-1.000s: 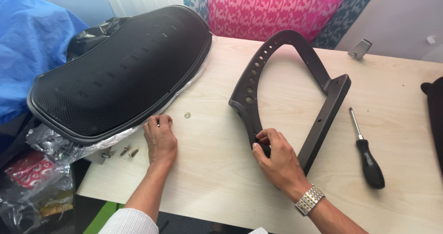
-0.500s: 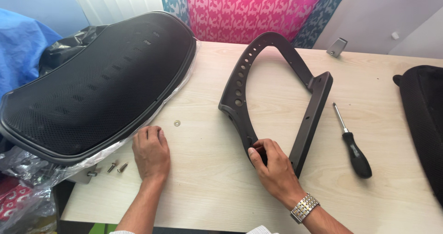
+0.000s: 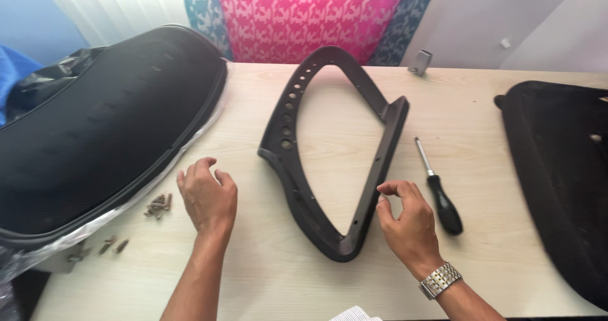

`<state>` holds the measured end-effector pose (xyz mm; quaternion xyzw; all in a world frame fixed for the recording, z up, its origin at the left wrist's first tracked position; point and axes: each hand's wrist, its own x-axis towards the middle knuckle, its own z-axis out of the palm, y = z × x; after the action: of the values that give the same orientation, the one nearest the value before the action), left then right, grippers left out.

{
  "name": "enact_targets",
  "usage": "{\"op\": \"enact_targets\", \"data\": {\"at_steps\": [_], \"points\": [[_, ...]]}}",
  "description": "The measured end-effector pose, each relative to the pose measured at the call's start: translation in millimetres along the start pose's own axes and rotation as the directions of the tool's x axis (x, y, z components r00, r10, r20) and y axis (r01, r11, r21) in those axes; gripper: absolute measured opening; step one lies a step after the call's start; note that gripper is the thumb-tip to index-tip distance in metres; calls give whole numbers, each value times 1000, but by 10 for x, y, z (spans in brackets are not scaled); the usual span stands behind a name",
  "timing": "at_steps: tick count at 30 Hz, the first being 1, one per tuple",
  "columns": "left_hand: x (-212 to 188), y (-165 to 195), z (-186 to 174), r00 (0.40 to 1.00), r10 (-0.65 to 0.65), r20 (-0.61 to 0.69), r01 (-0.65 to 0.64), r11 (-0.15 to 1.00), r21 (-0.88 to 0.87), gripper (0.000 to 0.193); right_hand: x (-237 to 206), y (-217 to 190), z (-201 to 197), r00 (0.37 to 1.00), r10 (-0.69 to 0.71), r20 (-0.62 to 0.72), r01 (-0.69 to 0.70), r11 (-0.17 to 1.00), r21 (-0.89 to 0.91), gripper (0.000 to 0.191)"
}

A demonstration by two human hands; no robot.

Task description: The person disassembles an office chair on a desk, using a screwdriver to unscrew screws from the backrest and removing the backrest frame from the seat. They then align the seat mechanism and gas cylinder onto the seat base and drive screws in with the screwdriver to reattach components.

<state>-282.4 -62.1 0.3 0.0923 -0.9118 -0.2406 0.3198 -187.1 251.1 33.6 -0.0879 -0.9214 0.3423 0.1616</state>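
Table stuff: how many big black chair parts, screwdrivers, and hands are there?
Black mesh chair pads: 2, one at the left and one at the right
Dark triangular frame: 1
Screwdriver: 1
Hands: 2, left hand and right hand
Total: 6

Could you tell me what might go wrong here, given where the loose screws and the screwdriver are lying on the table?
The loose screws lie near the table edge, beside the plastic wrap under the black mesh seat; a nudge from the left hand could scatter them or push them under the wrap. The screwdriver lies just beside the right hand and might roll if bumped. The black frame could slide on the smooth top.
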Motion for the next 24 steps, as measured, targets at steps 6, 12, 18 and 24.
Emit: {"op": "enact_targets", "data": {"at_steps": [6, 12, 18, 24], "points": [[-203, 851, 21, 872, -384, 302, 485, 753, -445, 24, -68, 689, -283, 982, 130, 139, -120, 990, -80, 32], [-250, 1175, -64, 835, -456, 309, 547, 748, -375, 34, -210, 1234, -702, 979, 194, 53, -197, 979, 45, 32], [-405, 1687, -103, 991, -121, 53, 130, 961, -245, 45, -308, 1602, -1241, 950, 196, -242, -196, 980, 26, 19], [-816, 2582, 94, 988, 134, 81, -96, 927, -362, 33, -374, 2054, -1834, 826, 308, -472, -296, 950, 101, 13]]}}
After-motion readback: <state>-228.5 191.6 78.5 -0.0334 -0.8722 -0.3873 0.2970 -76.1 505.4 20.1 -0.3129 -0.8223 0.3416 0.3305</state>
